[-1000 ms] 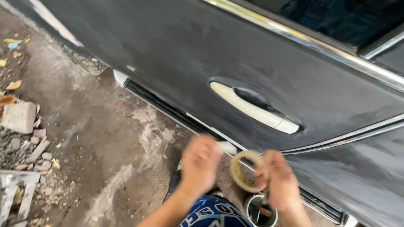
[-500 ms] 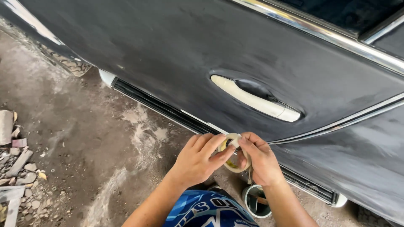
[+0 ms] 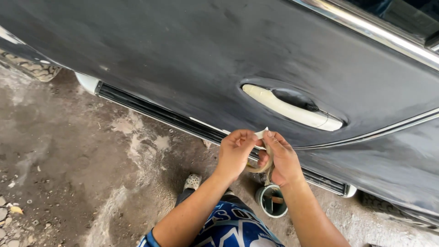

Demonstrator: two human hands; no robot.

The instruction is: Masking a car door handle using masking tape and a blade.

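A beige roll of masking tape point(image 3: 264, 165) sits between my two hands, close to a dark sanded car door point(image 3: 192, 59). My right hand point(image 3: 283, 158) grips the roll. My left hand point(image 3: 235, 151) pinches the loose tape end point(image 3: 261, 133), which sticks up pale between the fingertips of both hands. Just above and right of my hands is the door handle point(image 3: 292, 107), wrapped in cream masking tape. My hands do not touch the door.
A small green tin point(image 3: 272, 201) with something inside stands on the stained concrete floor point(image 3: 82, 174) under my right wrist. A black sill strip point(image 3: 183, 121) runs along the door's lower edge. Chrome trim point(image 3: 375, 32) crosses the top right. My foot in a grey shoe point(image 3: 192, 182) rests below.
My hands have come together on the tape roll and lifted toward the door. The left hand now pinches the tape end. The view has shifted closer to the handle.
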